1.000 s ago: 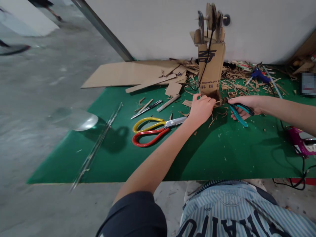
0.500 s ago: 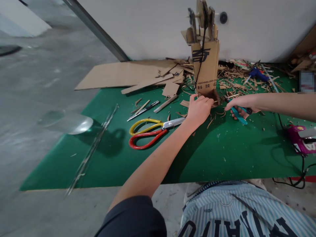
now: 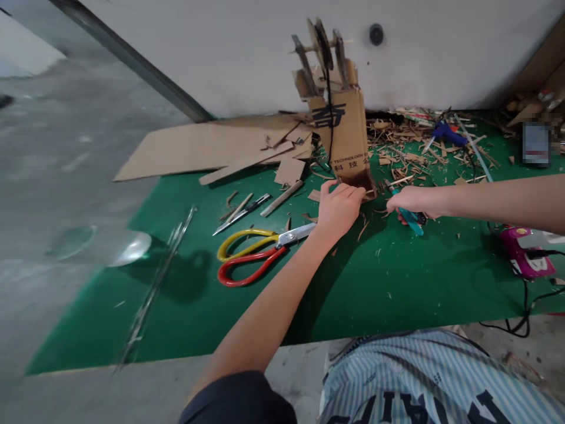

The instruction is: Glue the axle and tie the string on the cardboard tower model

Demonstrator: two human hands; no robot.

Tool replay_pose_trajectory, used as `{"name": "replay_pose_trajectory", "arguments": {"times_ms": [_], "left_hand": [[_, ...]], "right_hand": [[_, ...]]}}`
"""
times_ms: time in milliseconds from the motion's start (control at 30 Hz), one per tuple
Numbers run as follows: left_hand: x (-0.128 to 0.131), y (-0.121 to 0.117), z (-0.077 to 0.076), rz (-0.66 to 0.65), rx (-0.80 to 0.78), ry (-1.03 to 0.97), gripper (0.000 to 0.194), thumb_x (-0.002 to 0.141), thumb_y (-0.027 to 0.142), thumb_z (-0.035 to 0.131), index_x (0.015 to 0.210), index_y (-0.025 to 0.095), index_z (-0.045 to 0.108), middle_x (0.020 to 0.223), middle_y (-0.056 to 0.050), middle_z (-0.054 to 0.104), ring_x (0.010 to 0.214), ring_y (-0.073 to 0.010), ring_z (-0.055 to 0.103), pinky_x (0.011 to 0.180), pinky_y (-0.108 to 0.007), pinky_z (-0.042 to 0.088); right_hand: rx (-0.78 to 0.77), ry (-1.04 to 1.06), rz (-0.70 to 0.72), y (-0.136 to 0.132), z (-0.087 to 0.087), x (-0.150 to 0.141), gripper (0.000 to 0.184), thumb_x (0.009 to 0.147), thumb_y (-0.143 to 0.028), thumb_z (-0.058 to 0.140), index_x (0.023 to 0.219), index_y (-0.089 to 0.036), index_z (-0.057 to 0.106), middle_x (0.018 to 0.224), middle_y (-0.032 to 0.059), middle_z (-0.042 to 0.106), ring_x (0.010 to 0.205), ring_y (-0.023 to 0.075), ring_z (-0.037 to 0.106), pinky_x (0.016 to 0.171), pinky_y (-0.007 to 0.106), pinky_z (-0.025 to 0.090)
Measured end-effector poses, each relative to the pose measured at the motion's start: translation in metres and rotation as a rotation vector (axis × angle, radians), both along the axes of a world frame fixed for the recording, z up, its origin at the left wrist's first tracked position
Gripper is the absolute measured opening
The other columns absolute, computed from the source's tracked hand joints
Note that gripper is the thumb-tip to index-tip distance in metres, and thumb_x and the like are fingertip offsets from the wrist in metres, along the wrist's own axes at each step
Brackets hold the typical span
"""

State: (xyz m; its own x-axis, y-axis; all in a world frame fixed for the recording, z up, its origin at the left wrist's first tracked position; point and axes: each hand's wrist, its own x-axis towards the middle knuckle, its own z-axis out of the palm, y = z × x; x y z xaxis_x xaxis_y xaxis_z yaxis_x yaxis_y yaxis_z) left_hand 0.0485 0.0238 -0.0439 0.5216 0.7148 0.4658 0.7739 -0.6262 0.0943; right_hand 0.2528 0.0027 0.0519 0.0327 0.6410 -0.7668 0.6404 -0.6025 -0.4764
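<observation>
The left hand [image 3: 341, 207] curls round the base of the cardboard tower [image 3: 348, 132], apparently steadying it; the right hand [image 3: 415, 201] is closed round teal-handled pliers [image 3: 411, 221] — just beside it.

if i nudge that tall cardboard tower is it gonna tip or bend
The cardboard tower would probably tip fairly easily, being tall and narrow with discs at the top. It is likely light for its size, as the walls are cardboard. The left hand at its base may steady it.
</observation>
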Motion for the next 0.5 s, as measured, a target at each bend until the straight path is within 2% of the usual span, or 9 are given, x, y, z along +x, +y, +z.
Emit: {"name": "replay_pose_trajectory", "arguments": {"times_ms": [167, 267, 400, 500], "left_hand": [[-0.005, -0.001, -0.002, -0.028, 0.067, 0.011, 0.029, 0.103, 0.015, 0.047, 0.1, 0.023, 0.075, 0.093, -0.006, 0.083, 0.091, -0.0241, 0.074, 0.102, -0.048, 0.043], [-0.005, -0.002, -0.002, -0.037, 0.119, 0.017, 0.028, 0.103, 0.014, 0.049, 0.095, 0.023, 0.074, 0.087, -0.003, 0.082, 0.087, -0.0218, 0.074, 0.104, -0.047, 0.043], [-0.005, -0.002, -0.002, -0.027, 0.148, 0.03, 0.03, 0.104, 0.014, 0.048, 0.091, 0.023, 0.073, 0.078, -0.002, 0.079, 0.083, -0.0212, 0.073, 0.105, -0.049, 0.044], [-0.004, -0.01, 0.004, -0.013, 0.124, 0.013, 0.029, 0.103, 0.016, 0.049, 0.092, 0.024, 0.074, 0.083, -0.004, 0.08, 0.088, -0.024, 0.074, 0.11, -0.056, 0.041]], "right_hand": [[0.004, -0.041, 0.048, -0.003, 0.003, -0.006, 0.019, 0.087, -0.027, 0.066, 0.075, -0.02, 0.054, 0.063, 0.0024, 0.056, 0.053, 0.0143, 0.052, 0.047, 0.03, 0.038], [-0.04, -0.005, 0.009, -0.005, 0.004, -0.01, 0.019, 0.086, -0.025, 0.066, 0.076, -0.021, 0.051, 0.061, 0.0005, 0.052, 0.052, 0.0134, 0.049, 0.046, 0.029, 0.037], [-0.063, 0.025, -0.038, -0.006, 0.001, -0.01, 0.025, 0.085, -0.026, 0.07, 0.075, -0.022, 0.048, 0.063, -0.0008, 0.049, 0.055, 0.0136, 0.051, 0.049, 0.029, 0.042], [-0.047, 0.014, -0.015, -0.005, -0.003, -0.009, 0.023, 0.086, -0.03, 0.07, 0.075, -0.022, 0.052, 0.065, 0.0022, 0.054, 0.058, 0.0153, 0.055, 0.051, 0.03, 0.047]]}}
